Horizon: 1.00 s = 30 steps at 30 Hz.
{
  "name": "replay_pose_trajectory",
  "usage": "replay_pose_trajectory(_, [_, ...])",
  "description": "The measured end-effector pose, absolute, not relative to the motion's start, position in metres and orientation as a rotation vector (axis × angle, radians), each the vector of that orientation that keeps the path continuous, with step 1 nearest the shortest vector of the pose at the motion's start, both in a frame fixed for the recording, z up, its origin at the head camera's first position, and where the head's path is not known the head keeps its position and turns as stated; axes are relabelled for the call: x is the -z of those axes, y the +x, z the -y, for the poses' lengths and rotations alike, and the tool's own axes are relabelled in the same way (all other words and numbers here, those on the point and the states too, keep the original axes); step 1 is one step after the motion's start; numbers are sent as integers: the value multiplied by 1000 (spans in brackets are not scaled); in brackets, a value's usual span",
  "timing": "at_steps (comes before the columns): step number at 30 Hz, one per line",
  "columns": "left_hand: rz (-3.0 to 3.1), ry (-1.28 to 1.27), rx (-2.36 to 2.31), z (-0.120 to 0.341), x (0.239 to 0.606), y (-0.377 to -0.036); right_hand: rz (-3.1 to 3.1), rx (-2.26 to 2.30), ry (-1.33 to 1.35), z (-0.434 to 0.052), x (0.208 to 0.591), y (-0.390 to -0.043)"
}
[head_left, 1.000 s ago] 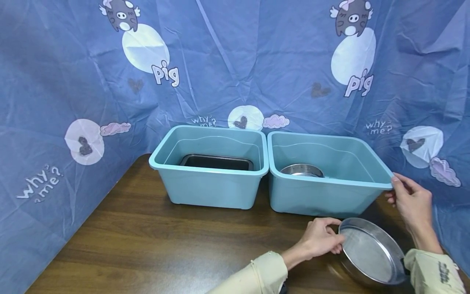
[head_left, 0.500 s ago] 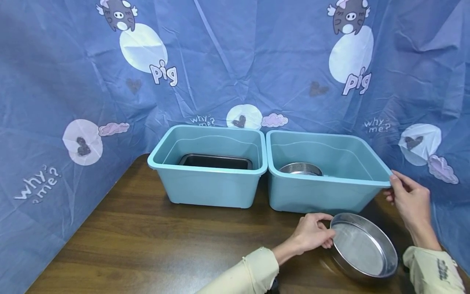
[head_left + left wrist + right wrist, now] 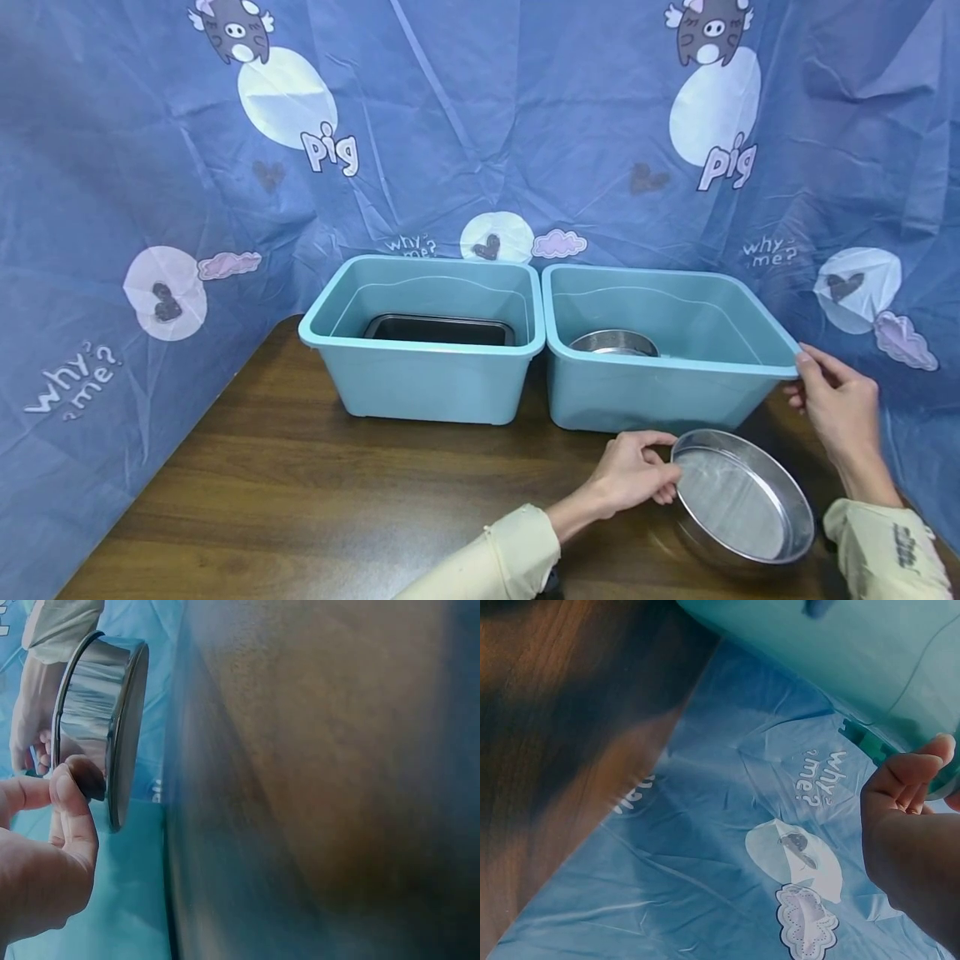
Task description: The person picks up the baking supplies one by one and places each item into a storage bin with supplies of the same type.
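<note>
My left hand pinches the rim of a round metal sieve with a fine mesh bottom. In the left wrist view the sieve is seen side-on, thumb and fingers on its rim, clear of the tabletop. At the front right corner of the right blue-green plastic bin, my right hand grips the rim. The right wrist view has its fingers curled over that edge. Inside this bin lies another round metal sieve, partly hidden by the front wall.
A matching bin stands directly left of it, with a dark rectangular pan inside. Both rest on a brown wooden table. A blue printed cloth hangs behind and along both sides.
My left hand has moved the sieve slightly left and up in the head view, nearer the right bin. The right hand keeps its grip on the bin's corner.
</note>
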<state>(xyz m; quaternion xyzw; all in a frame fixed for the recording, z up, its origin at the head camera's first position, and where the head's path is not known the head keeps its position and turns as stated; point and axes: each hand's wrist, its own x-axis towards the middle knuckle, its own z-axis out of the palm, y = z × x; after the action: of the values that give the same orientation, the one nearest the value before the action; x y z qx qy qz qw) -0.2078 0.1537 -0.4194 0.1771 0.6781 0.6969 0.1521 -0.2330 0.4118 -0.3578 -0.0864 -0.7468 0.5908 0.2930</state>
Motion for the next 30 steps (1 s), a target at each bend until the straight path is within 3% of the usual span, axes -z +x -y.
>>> replay_pose_trajectory(30, [-1842,601,-2017,-126,405,-213,1969,-1610,-241,-412,356,-234])
